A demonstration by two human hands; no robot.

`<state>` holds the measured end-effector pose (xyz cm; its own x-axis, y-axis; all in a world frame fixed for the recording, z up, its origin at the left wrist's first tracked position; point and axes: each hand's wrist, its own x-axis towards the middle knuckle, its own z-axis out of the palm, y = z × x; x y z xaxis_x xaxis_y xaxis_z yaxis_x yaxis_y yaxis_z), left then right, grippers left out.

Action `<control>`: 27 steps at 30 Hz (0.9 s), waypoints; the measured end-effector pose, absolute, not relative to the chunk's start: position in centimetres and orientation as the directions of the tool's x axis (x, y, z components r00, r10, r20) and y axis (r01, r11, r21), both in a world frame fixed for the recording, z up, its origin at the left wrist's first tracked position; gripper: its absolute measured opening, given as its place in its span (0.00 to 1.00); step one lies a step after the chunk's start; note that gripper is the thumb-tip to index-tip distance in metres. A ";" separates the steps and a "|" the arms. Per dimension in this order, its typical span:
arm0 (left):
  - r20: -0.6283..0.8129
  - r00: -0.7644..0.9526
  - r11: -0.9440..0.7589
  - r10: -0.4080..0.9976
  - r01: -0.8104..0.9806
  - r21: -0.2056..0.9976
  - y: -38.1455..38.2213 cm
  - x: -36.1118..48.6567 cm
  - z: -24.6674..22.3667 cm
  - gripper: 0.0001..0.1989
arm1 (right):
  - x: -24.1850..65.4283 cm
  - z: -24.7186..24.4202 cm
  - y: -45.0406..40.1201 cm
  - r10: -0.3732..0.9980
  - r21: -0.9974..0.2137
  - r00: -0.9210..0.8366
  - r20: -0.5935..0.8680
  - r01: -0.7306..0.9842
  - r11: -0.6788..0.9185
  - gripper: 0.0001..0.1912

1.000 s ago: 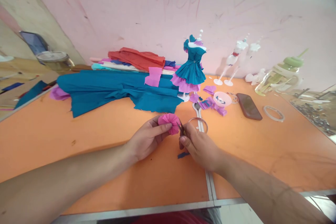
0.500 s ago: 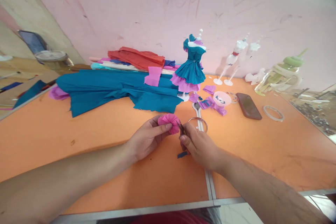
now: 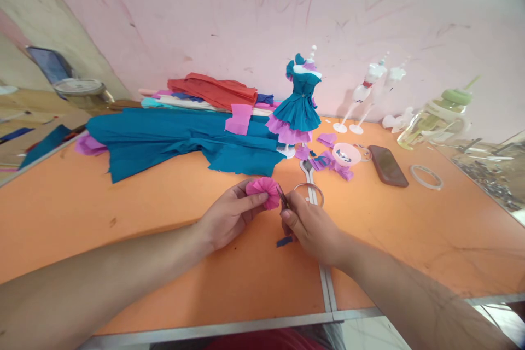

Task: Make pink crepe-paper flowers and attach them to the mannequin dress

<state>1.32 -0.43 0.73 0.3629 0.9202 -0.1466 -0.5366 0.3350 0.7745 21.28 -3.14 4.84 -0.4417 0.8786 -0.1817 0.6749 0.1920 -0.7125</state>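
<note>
My left hand pinches a round, pleated pink paper piece between thumb and fingers above the orange table. In my right hand is a small pair of scissors, its tip at the right edge of the pink piece. A small dark blue scrap lies just below my right hand. Behind the hands, a small dress form wears a teal and purple paper dress. To its left spreads a large teal crepe sheet with a pink square on it.
Purple scraps, a pink bowl, a phone and a tape ring lie at the right. Bare forms and a green-lidded bottle stand behind. Folded coloured paper is stacked by the wall.
The scissors' tip has shifted very slightly at the edge of the pink piece. Both hands stay in nearly the same place.
</note>
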 end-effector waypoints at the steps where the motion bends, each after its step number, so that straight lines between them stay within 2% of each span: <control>1: -0.147 0.363 0.336 0.920 -0.536 0.774 -0.4 1.3 0.7 0.10 | 21.3 4.9 -3.2 0.878 -0.712 -0.443 -0.181 0.675 0.194 0.11; 15: -0.142 0.343 0.314 0.929 -0.523 0.792 -0.5 1.3 1.0 0.11 | 21.4 4.5 -3.0 0.876 -0.731 -0.450 -0.172 0.654 0.193 0.09; 27: -0.109 0.266 0.239 0.958 -0.530 0.814 -0.2 1.3 0.3 0.09 | 21.5 4.6 -3.1 0.869 -0.720 -0.452 -0.201 0.670 0.182 0.14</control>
